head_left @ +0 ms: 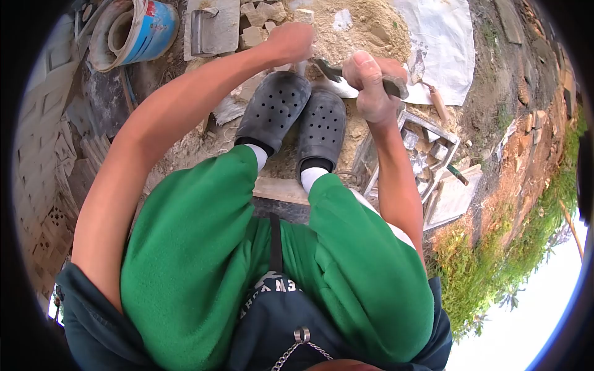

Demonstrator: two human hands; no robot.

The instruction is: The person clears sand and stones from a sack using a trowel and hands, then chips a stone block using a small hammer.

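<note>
My left hand [292,43] is closed in a fist above the toe of the left grey clog [275,105]. Something pale shows just below the fist, but what the fingers hold is hidden. My right hand [374,83] is wrapped round a dark metal tool [329,70], thumb along its top. One flat, blade-like end of this tool points toward my left hand, and a blunt end sticks out on the right. Behind both hands lies a heap of sandy, crumbled material [365,31], with a pale block [303,16] at its left.
Broken pale chunks [260,21] lie at the back left, near a blue-and-white bucket [148,34]. On the right are a white sack [442,49], a wooden-handled tool [438,102] and a metal tray of star-shaped and block pieces [455,139]. A flat board [455,195] lies beside it.
</note>
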